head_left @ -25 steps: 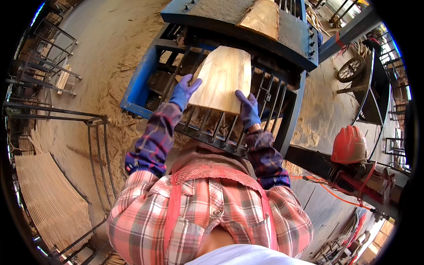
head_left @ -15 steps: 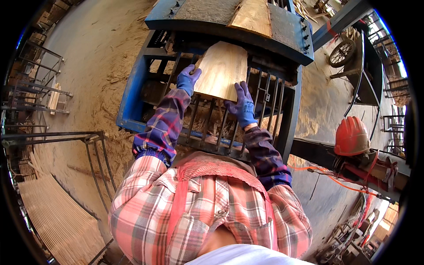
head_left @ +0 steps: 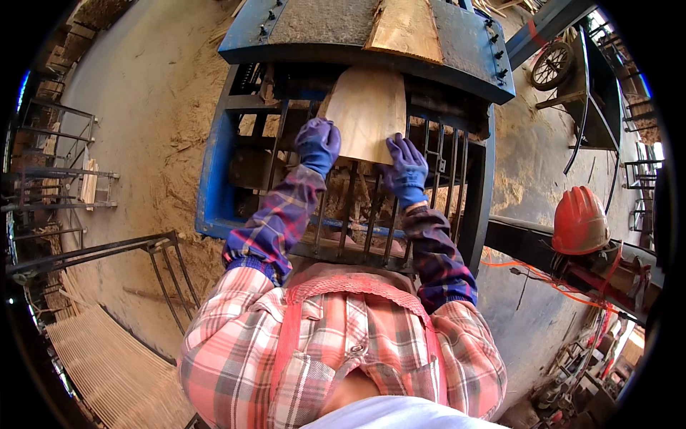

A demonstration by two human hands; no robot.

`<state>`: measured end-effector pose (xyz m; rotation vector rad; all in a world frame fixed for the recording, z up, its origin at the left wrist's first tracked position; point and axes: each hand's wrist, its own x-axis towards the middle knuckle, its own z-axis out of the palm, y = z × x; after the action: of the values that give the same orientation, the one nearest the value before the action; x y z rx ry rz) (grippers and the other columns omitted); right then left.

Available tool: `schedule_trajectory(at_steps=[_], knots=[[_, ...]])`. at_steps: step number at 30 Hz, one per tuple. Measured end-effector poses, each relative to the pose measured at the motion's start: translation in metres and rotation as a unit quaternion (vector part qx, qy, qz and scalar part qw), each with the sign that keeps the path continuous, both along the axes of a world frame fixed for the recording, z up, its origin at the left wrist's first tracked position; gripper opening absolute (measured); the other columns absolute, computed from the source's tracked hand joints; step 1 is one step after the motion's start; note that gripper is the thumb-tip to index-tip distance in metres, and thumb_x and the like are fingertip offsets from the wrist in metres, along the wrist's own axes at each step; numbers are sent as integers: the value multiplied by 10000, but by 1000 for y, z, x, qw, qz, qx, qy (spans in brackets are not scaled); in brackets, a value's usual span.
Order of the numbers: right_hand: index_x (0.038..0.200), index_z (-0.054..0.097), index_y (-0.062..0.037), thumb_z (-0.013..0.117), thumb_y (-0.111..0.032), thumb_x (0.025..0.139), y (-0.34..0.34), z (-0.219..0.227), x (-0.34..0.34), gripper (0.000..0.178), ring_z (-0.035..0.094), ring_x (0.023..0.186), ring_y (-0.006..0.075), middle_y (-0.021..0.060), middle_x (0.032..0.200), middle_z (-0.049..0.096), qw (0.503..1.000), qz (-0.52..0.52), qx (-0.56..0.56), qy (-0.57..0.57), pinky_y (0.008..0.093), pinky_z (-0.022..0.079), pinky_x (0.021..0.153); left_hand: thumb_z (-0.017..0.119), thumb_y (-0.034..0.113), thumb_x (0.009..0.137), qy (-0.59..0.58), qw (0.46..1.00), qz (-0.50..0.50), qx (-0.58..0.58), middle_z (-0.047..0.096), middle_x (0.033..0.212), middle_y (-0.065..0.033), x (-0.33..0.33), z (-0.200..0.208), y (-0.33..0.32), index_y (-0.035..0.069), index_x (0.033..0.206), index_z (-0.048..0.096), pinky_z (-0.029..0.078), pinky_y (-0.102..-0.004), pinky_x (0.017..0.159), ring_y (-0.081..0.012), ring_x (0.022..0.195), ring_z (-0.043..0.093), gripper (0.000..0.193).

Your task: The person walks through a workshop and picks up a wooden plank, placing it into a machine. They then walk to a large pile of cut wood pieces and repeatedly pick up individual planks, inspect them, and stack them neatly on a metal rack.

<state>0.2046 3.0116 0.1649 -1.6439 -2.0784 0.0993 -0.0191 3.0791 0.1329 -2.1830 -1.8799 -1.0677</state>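
Observation:
A pale wooden board (head_left: pixel 366 118) lies across the bars of a blue machine (head_left: pixel 218 171), its far end at the dark gap beneath the upper plate. My left hand (head_left: pixel 319 146), in a blue-purple glove, is curled on the board's near left corner. My right hand (head_left: pixel 406 170), gloved alike, grips the near right corner, with its fingers along the right edge. The palms hide what the thumbs do below the board.
Another wooden piece (head_left: pixel 405 30) rests on top of the machine's plate (head_left: pixel 314 32). A red hard hat (head_left: pixel 580 220) sits on a beam at the right. Black metal racks (head_left: pixel 93 252) and a stack of thin strips (head_left: pixel 107 365) stand at the left. Behind, at right, is a wheeled cart (head_left: pixel 554 66).
The fingers of my left hand have curled in more tightly at the board's corner. My right hand has closed in on its edge. The whole view has shifted slightly.

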Motion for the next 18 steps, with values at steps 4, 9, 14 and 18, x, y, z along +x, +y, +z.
schedule_trajectory(at_steps=[4, 9, 14, 18], knots=[[1238, 549, -107, 773, -352, 653, 5, -1, 7, 672, 518, 1175, 320, 134, 1317, 527, 1000, 13, 3, -9, 423, 418, 973, 612, 237, 768, 11, 1000, 15, -19, 645, 808, -120, 6, 8, -1, 71, 735, 659, 493, -398, 647, -307, 749, 627, 176], [1220, 551, -107, 773, -376, 648, 4, -7, 2, 670, 522, 1169, 329, 141, 1306, 534, 1000, -3, -11, 2, 438, 420, 959, 631, 201, 743, -30, 999, -34, 22, 649, 844, -113, 4, -3, 2, 70, 725, 653, 498, -406, 658, -297, 753, 629, 134], [1221, 557, -139, 787, -422, 605, 43, -21, 1, 716, 525, 1178, 309, 118, 1326, 526, 1000, -12, -1, 6, 417, 434, 951, 598, 230, 768, 21, 999, 0, -27, 666, 922, -114, 5, -14, 47, 78, 816, 661, 501, -400, 728, -301, 823, 636, 172], [1081, 632, -140, 692, -349, 735, 90, -15, 10, 408, 594, 1072, 294, 91, 1198, 615, 998, -19, 55, 1, 397, 477, 885, 623, 170, 777, 27, 999, -8, -17, 648, 868, -127, 26, -1, 79, 50, 870, 633, 497, -351, 733, -260, 827, 627, 152]])
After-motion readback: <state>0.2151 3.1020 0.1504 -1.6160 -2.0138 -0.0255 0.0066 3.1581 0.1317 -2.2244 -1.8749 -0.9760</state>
